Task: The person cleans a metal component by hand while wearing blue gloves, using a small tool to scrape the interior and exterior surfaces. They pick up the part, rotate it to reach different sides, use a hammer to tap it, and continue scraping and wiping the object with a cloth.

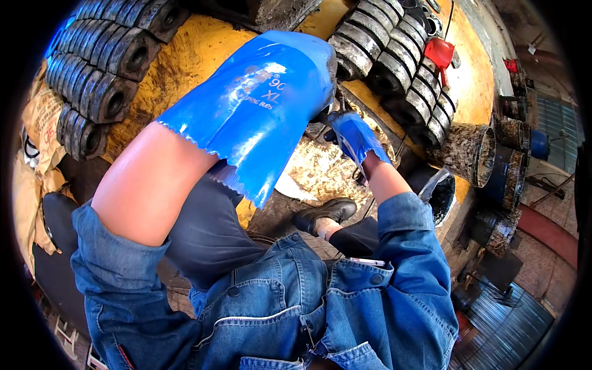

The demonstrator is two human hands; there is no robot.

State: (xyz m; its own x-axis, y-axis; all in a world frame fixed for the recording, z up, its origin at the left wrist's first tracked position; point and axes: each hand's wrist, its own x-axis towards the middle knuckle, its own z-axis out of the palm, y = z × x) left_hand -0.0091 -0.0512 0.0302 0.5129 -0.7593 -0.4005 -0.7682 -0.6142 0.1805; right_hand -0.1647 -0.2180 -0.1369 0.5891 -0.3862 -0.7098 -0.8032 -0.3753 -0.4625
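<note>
The left hand (295,83) hides its fingers, so I cannot tell its grip, nor whether the right hand (354,132) grasps or merely touches the dark piece (333,116) between them; slick gloves could let it slip. Beyond, stacked ringed black parts (401,68) toward the yellow surface's (185,55) right edge might roll if bumped. Farther right, grimy drums (507,176) stand above brick-like flooring (549,277).

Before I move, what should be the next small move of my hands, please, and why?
Perhaps tilt the left hand slightly aside. Its shiny blue glove with a jagged-edged cuff fills much of this view and hides its fingers. The right hand, also blue-gloved, is close beside it, and what either one holds cannot be told, so uncovering the grip first seems wise.
</note>
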